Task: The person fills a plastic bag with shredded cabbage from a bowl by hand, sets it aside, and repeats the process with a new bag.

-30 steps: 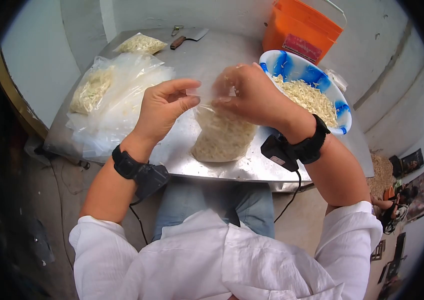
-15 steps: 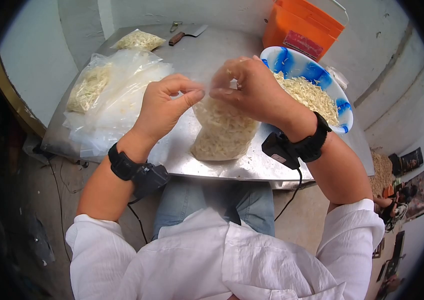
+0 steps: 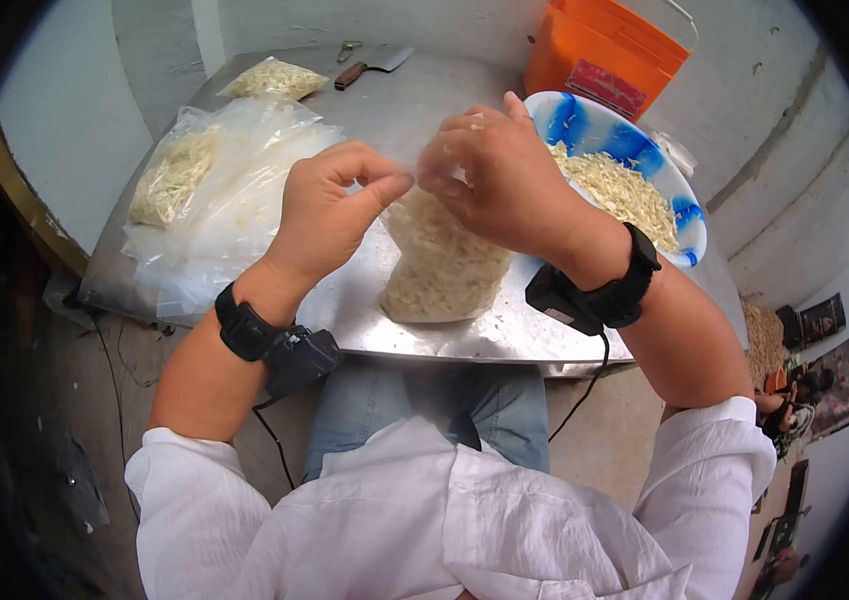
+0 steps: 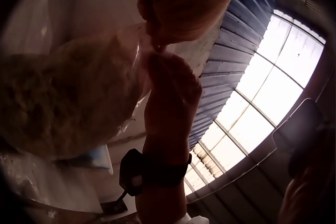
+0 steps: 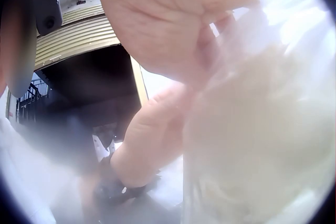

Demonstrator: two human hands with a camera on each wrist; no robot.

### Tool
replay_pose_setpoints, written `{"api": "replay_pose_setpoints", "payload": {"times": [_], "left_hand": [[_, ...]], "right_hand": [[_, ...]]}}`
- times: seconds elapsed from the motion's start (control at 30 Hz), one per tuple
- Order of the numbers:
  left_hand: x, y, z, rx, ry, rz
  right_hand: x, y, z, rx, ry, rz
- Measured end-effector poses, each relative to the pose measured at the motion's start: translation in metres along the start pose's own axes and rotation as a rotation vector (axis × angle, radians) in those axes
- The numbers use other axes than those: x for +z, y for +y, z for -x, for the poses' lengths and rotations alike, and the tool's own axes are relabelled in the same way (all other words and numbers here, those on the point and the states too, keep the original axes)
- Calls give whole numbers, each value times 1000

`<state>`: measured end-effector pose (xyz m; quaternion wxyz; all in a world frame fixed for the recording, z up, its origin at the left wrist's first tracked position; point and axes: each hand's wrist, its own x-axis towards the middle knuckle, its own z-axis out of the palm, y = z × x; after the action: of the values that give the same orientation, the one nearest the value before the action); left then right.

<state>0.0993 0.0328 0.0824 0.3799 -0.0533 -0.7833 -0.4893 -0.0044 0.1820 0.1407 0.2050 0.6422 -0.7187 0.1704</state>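
A clear plastic bag (image 3: pixel 447 265) filled with pale shreds stands on the metal table near its front edge. My left hand (image 3: pixel 332 205) pinches the bag's top edge between thumb and forefinger. Close beside it, my right hand (image 3: pixel 504 180) pinches the same edge with curled fingers, the fingertips of both hands almost meeting. In the left wrist view the bulging bag (image 4: pixel 68 98) hangs down from the two hands' fingertips. The right wrist view shows the bag (image 5: pixel 257 140) blurred, with its gathered top at the fingers.
A blue-and-white basin (image 3: pixel 686 215) of pale shreds stands right, before an orange bucket (image 3: pixel 584 50). Flat plastic bags (image 3: pixel 244 200) and a filled bag (image 3: pixel 176 180) lie left. Behind them are another filled bag (image 3: pixel 276 78) and a cleaver (image 3: pixel 374 66).
My left hand has closed its thumb and forefinger together at the bag's top and come nearer the right hand. The filled bag stays in about the same place.
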Motion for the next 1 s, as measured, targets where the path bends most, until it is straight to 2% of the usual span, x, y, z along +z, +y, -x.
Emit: {"api": "replay_pose_setpoints", "payload": {"times": [0.23,0.4,0.63,1.0], "left_hand": [[1,4,-1,-26,9,-15],[0,5,-2,-56,7,-7],[-2,6,-2,-52,4,-32],[-3,3,-1,-100,11,-8]], "right_hand": [[-2,5,7,-30,42,41],[-9,9,13,-17,-56,137],[-15,20,20,-8,-71,136],[-13,40,35,-24,59,-41]]}}
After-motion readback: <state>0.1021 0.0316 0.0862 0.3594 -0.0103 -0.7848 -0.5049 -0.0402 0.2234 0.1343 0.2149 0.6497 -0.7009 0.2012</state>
